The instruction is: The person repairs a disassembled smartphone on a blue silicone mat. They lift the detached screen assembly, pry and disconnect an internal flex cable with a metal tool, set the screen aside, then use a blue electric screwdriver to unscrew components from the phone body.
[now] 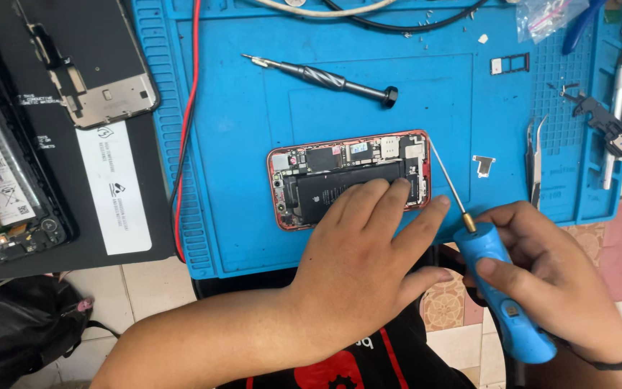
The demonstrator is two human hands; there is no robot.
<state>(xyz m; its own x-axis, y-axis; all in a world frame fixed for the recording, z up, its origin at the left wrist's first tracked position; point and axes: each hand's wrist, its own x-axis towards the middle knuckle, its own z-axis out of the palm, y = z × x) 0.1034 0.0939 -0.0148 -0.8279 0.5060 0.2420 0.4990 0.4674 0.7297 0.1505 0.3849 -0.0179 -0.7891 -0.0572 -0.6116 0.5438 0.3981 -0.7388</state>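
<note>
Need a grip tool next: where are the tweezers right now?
In the head view, the tweezers lie at the right of the blue mat, between a small metal bracket and the mat's right edge, just above the right hand.

On the one blue mat lie one opened red phone, one black screwdriver and one pair of tweezers; one blue powered screwdriver makes two drivers.

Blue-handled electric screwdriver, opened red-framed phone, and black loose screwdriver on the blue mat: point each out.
Blue-handled electric screwdriver (502, 284), head view, on the handle's blue body within the right hand.
Opened red-framed phone (325, 169), head view, on the exposed black battery top.
Black loose screwdriver (325, 76), head view, on its twisted grip.
</note>
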